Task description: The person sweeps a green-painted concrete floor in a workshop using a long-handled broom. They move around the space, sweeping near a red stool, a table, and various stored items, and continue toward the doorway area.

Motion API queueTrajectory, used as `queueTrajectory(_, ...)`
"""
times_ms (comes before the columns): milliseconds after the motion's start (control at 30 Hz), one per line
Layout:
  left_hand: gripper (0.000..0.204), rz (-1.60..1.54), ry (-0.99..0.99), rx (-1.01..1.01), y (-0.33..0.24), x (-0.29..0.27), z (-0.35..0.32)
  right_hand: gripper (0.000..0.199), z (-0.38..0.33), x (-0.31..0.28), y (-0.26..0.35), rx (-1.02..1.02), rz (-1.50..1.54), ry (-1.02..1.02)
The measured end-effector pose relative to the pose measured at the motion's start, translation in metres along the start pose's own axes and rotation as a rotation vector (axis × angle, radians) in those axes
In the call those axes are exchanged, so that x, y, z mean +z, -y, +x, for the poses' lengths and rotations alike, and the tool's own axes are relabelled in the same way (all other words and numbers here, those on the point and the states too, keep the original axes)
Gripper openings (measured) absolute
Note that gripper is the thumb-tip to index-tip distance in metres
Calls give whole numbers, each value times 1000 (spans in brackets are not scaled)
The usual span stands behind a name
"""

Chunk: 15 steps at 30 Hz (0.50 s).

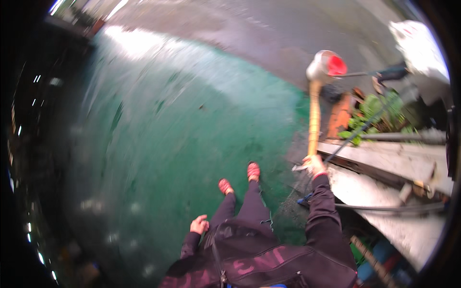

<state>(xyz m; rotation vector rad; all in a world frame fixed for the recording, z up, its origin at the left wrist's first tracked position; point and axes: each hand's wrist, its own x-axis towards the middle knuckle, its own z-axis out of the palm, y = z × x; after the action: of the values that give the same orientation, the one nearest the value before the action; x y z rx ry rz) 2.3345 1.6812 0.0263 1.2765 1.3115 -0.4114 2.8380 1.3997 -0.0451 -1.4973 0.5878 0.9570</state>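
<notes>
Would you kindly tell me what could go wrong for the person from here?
The green floor shines in patches, so the red shoes might slip if it is wet. The yellow pole, with the right hand at its near end, might knock the leafy plants if swung right.

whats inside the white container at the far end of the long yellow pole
A red thing shows at the opening of the white container, too blurred to identify. Whatever lies behind it or deeper inside is covered.
</notes>
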Motion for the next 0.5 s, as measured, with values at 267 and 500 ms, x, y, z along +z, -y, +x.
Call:
queueTrajectory(267,35,-272,-318,-239,56,-22,-50,16,98,87,-28,149,41,12)
queueTrajectory(500,33,-279,-409,-241,98,4,-82,38,17,293,-144,-5,-1318,291)
